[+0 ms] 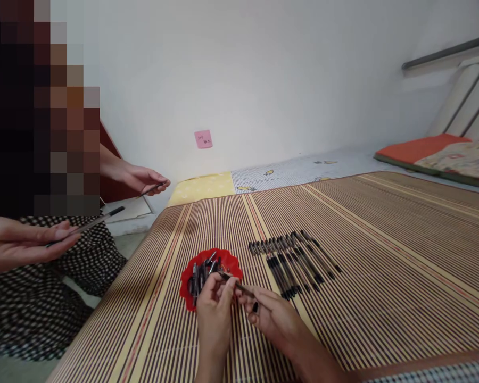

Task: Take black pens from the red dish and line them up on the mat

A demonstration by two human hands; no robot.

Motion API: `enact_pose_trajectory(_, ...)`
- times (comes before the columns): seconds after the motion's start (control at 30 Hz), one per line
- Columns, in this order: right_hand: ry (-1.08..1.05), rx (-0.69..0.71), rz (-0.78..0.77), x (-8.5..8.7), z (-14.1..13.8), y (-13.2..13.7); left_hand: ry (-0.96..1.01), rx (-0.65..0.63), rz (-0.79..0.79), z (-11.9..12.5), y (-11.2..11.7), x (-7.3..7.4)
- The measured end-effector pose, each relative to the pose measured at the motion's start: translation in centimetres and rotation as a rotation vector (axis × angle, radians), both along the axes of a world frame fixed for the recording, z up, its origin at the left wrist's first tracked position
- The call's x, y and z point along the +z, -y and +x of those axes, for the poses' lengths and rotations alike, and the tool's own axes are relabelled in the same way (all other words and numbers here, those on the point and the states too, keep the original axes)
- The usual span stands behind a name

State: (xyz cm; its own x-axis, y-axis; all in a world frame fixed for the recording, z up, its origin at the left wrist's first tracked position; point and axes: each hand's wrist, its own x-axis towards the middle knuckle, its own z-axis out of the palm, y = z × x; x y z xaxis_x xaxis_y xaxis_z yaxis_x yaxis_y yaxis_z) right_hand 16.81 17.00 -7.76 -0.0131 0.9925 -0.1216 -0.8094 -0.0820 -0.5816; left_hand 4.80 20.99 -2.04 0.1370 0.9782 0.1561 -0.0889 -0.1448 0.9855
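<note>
My left hand [213,311] and my right hand [273,316] meet over the near edge of a red dish [231,263] on a striped bamboo mat. Both pinch a thin dark pen [239,287] between the fingertips, the left at its upper end, the right at its lower end. A small black cap [255,307] shows against my right fingers. The dish holds several dark pen parts [201,271]. Just right of it lies a row of several assembled black pens [293,263], side by side.
Another person in a dotted dress sits at the left; one hand [27,244] holds a black pen, the other hand [141,178] pinches a thin part. The striped mat [383,255] stretches right. Cushions [435,151] lie far right, a pink note [203,139] on the wall.
</note>
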Motion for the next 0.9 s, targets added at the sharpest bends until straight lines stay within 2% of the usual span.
enact_pose_trajectory(0.1, 0.013, -0.005, -0.013, 0.2, 0.0, 0.2, -0.006, 0.062, -0.002, -0.4, 0.0, 0.0)
enact_pose_trajectory(0.17, -0.011, 0.000, -0.032, 0.3, 0.0, 0.2, -0.062, 0.052, 0.027, -0.7, 0.1, 0.5)
enact_pose_trajectory(0.33, -0.041, 0.041, -0.071, 0.6, 0.1, 0.3, -0.239, -0.096, 0.164, -0.8, 0.4, 1.4)
enact_pose_trajectory(0.43, -0.005, 0.016, -0.055, 0.7, 0.1, 0.4, -0.224, -0.171, 0.122, -0.7, 0.4, 1.0)
enact_pose_trajectory(0.67, 0.040, -0.008, -0.064, 0.7, 0.1, 0.3, 0.012, -0.094, -0.005, -0.5, -0.1, 0.2)
enact_pose_trajectory(0.77, 0.195, 0.084, -0.043, 0.8, 0.1, 0.4, 0.061, -0.031, -0.047, -0.3, -0.1, 0.2)
enact_pose_trajectory(0.9, 0.334, 0.146, -0.004, 0.8, -0.2, 0.5, -0.020, -0.106, -0.111, 0.3, 0.0, -0.4)
